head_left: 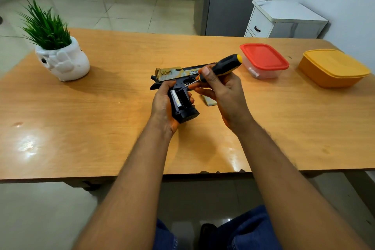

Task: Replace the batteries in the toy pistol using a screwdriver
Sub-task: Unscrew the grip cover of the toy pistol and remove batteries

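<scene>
Prying a battery out of the open grip, pistol held over the table.

Nearest me, my left hand (162, 103) is wrapped around the toy pistol (176, 89), grip toward me, compartment open with one battery (175, 98) showing. My right hand (219, 91) pinches the screwdriver (219, 69), tip at the compartment's top edge. I judge the next move needs gentle leverage under the battery's end. The cover (209, 101) seems to lie just beyond. Farther right sit the red-lidded box (263, 60) and the yellow box (332, 67).
</scene>
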